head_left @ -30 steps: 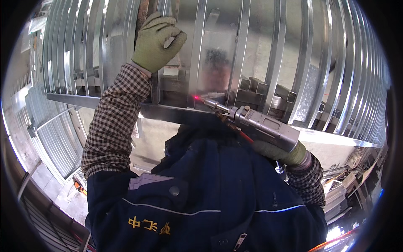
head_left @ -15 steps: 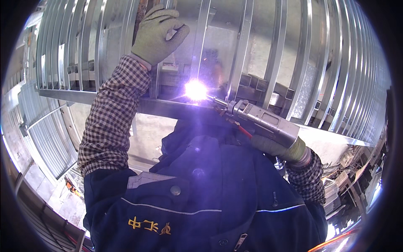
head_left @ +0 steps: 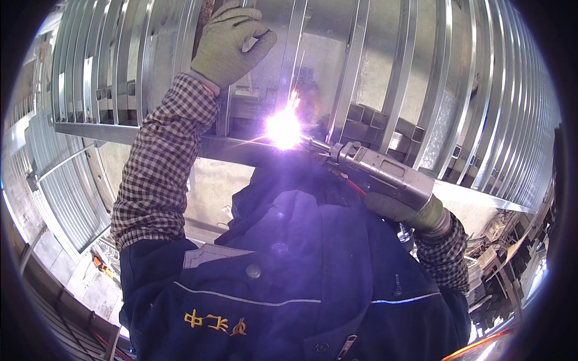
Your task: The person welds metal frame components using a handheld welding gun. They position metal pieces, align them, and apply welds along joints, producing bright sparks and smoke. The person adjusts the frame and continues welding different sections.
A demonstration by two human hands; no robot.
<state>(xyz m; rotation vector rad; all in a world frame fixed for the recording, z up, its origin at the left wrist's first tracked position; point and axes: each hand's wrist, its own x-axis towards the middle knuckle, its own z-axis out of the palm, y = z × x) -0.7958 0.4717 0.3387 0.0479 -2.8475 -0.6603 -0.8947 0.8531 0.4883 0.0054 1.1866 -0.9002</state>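
Where the left hand (head_left: 232,51) reaches over the upright bars (head_left: 394,72), left of top centre, fingers: bent and lying close together, thumb curved toward the index finger with a small gap ringed between; whether anything is pinched I cannot tell.
Right hand (head_left: 409,215), right of centre, fingers: wrapped against the underside of the torch (head_left: 385,171); mostly hidden from where I stand, so their spacing cannot be told.
Glove finish: pale green, both hands.
Torch body: grey, blocky, right of centre, sloping up toward the left.
Nozzle (head_left: 318,144): at the picture's middle, directed left toward the glare.
Arc (head_left: 283,129): white with a violet halo, sparks above it; located just left of centre, beyond the nozzle end, masking the spot beneath.
Red hose (head_left: 355,186): below the torch, near the right hand.
Long bar (head_left: 232,150): runs crosswise below the glare; lower ends of the upright bars stand along it.
Upright bar layout: silvery, side by side across the upper half.
Square tubes (head_left: 374,119): right of centre, seen between the bars.
Checked sleeve (head_left: 162,156): left of centre, on the left forearm.
Jacket (head_left: 271,259): dark blue, pale piping, lower centre.
Ribbed panel (head_left: 75,192): left side of the picture.
Orange item (head_left: 101,263): lower left; too small to identify.
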